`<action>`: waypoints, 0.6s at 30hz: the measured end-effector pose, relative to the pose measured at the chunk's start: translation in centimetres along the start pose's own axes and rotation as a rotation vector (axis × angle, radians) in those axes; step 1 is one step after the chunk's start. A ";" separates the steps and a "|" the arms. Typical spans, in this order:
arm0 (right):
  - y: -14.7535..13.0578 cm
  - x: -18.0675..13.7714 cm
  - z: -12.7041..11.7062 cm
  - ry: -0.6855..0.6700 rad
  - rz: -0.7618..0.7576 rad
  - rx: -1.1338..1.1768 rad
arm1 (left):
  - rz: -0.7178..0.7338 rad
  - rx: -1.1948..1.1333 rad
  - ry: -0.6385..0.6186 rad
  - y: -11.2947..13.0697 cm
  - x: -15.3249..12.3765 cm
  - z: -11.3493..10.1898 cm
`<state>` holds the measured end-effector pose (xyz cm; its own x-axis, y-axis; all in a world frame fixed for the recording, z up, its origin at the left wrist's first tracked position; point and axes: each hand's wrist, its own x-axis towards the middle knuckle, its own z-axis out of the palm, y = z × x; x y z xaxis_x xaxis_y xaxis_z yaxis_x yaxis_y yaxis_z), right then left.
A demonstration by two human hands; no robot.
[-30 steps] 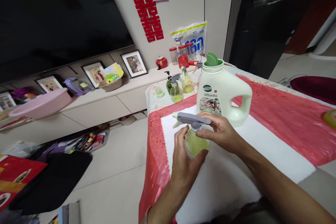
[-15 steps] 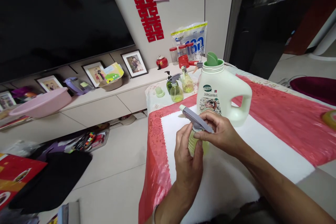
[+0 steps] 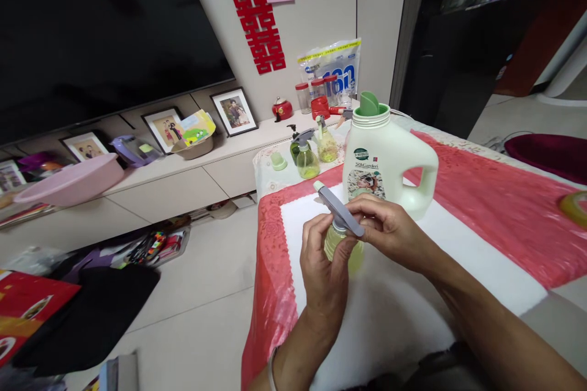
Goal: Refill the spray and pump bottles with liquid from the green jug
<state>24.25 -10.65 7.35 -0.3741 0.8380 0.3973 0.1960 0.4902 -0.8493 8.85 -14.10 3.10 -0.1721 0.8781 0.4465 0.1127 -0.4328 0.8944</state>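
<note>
My left hand [image 3: 324,259] is wrapped round a clear spray bottle [image 3: 353,259] with pale yellow-green liquid in it. A grey trigger spray head [image 3: 338,208] with a pale nozzle sits on the bottle's neck. The fingers of my right hand [image 3: 392,231] pinch the spray head from the right side. Just behind my hands stands a large pale green jug [image 3: 389,153] with an open mouth, and a green scoop-like piece [image 3: 369,104] sticks up from it. The lower front of the jug is partly hidden by my right hand.
A white mat [image 3: 468,256] lies on a red plastic sheet [image 3: 486,195] over the table. Further back stand two more spray bottles [image 3: 307,162], a dark green pump bottle [image 3: 294,148], a light green cap [image 3: 277,160] and red-lidded jars [image 3: 302,98]. A roll of tape [image 3: 574,208] is at right.
The grey spray head has turned a little on the bottle, its handle end now pointing more toward me. My right fingers have shifted slightly with it; the left hand still holds the bottle.
</note>
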 end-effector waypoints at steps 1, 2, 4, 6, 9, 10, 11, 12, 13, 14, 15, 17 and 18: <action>0.0 0.0 0.0 0.003 0.014 0.011 | -0.028 -0.042 0.005 0.0 0.2 0.0; -0.1 0.0 -0.1 -0.001 0.028 0.022 | -0.059 -0.088 0.007 -0.1 0.3 0.0; -0.1 0.0 -0.2 -0.021 0.049 0.044 | -0.115 -0.169 0.007 -0.2 0.6 0.0; -0.1 0.0 -0.3 -0.053 0.074 0.087 | -0.132 -0.209 -0.005 -0.2 0.8 -0.1; 0.0 -0.1 -0.3 -0.070 0.117 0.155 | -0.084 -0.188 -0.028 0.0 0.9 -0.4; 0.1 -0.1 -0.3 -0.067 0.125 0.163 | -0.060 -0.158 -0.035 0.1 0.9 -0.6; 0.1 -0.1 -0.2 -0.062 0.129 0.161 | -0.034 -0.118 -0.042 0.2 0.9 -0.7; 0.1 -0.1 -0.2 -0.055 0.126 0.151 | -0.009 -0.072 -0.048 0.3 0.8 -0.7; 0.2 -0.1 -0.2 -0.052 0.118 0.137 | 0.017 -0.026 -0.052 0.4 0.8 -0.7; 0.2 -0.1 -0.2 -0.053 0.105 0.119 | 0.038 0.014 -0.051 0.5 0.8 -0.7; 0.3 -0.1 -0.2 -0.054 0.089 0.101 | 0.047 0.038 -0.046 0.6 0.7 -0.6; 0.4 -0.1 -0.2 -0.042 0.061 0.078 | 0.037 0.028 -0.016 0.7 0.6 -0.3; 0.4 -0.1 -0.1 -0.030 0.055 0.075 | 0.024 0.014 0.001 0.8 0.5 -0.2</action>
<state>24.48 -10.47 6.99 -0.3914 0.8551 0.3401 0.1489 0.4235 -0.8936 8.67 -14.01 4.05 -0.1697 0.8673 0.4680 0.1307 -0.4509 0.8830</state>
